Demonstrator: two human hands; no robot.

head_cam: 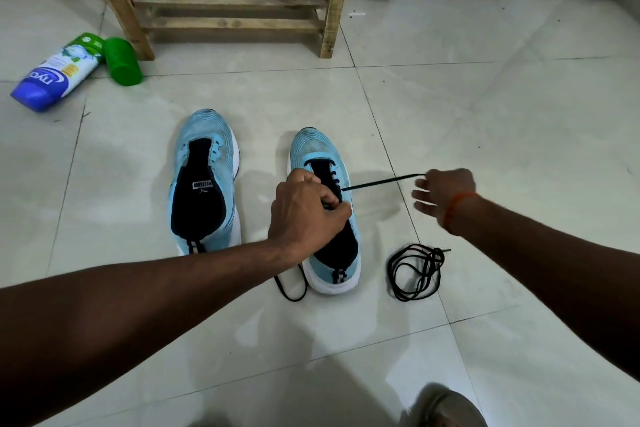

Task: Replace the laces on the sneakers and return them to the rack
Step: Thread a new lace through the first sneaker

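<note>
Head view: the left hand (308, 211) curls its fingers over the lacing edge of a light-blue sneaker (318, 149), gripping it at the dark tongue. The right hand (446, 194), blurred, pinches the tip of a black lace (381, 181) at its thumb side, its other fingers splayed. The lace runs taut from an eyelet out to the right, and its other end loops on the tiled floor (485, 97) by the white heel. A second sneaker (204, 180), unlaced, stands just to the left. A coiled lace (415, 270) lies to the right. The wooden rack (228, 3) stands beyond, with a lotion bottle (59, 73) beside it.
</note>
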